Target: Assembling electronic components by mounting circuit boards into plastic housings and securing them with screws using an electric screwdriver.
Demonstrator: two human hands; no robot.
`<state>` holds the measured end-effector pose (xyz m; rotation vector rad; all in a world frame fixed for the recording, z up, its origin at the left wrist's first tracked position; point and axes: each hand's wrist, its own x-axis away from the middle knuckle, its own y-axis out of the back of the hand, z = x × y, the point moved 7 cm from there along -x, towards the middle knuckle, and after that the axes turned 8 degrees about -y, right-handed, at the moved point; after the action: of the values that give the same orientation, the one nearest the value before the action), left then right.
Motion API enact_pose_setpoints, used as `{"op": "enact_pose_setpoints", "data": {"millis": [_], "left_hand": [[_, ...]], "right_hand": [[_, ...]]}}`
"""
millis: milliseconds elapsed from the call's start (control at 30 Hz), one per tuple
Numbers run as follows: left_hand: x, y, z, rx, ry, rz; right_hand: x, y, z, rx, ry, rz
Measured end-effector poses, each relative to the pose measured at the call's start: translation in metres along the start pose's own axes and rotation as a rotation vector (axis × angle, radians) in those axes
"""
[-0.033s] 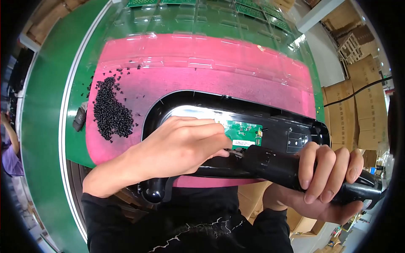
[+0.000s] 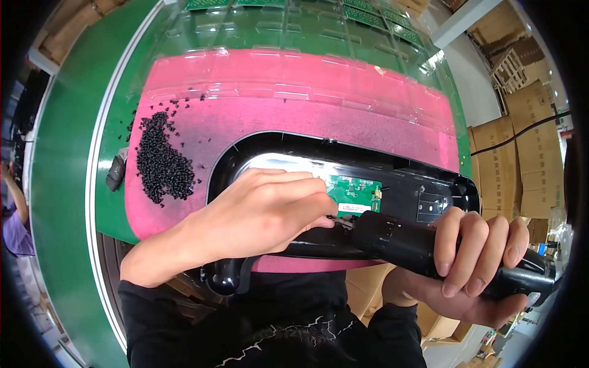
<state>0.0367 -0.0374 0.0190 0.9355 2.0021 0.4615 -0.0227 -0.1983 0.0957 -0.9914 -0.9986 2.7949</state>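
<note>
A black electric screwdriver (image 2: pixel 392 239) lies in my right hand (image 2: pixel 478 257), whose fingers wrap round its body. Its metal bit (image 2: pixel 343 222) points left, toward my left hand (image 2: pixel 264 214). My left thumb and fingers are pinched together right at the bit; what they hold is hidden. A few tiny black pieces show beside the bit. Under both hands sits a shallow black plastic housing (image 2: pixel 276 140) with a rounded left end, its inside facing up. A green circuit board (image 2: pixel 356 193) with a white label lies inside it, partly covered by my left hand.
A heap of small black screws (image 2: pixel 161 162) is on the pink mat (image 2: pixel 245 113), left of the housing. Clear plastic trays (image 2: pixel 288 67) lie across the far side. Green boards (image 2: pixel 368 15) stand beyond, cardboard boxes (image 2: pixel 518 165) at right. A person (image 2: pixel 17 227) is at far left.
</note>
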Motion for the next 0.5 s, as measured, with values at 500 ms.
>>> {"op": "enact_pose_setpoints", "data": {"millis": [500], "left_hand": [[0.0052,0.0053,0.0068,0.218,0.083,-0.086]], "right_hand": [[0.0008,-0.0078,0.0015,0.018,-0.001,0.044]]}}
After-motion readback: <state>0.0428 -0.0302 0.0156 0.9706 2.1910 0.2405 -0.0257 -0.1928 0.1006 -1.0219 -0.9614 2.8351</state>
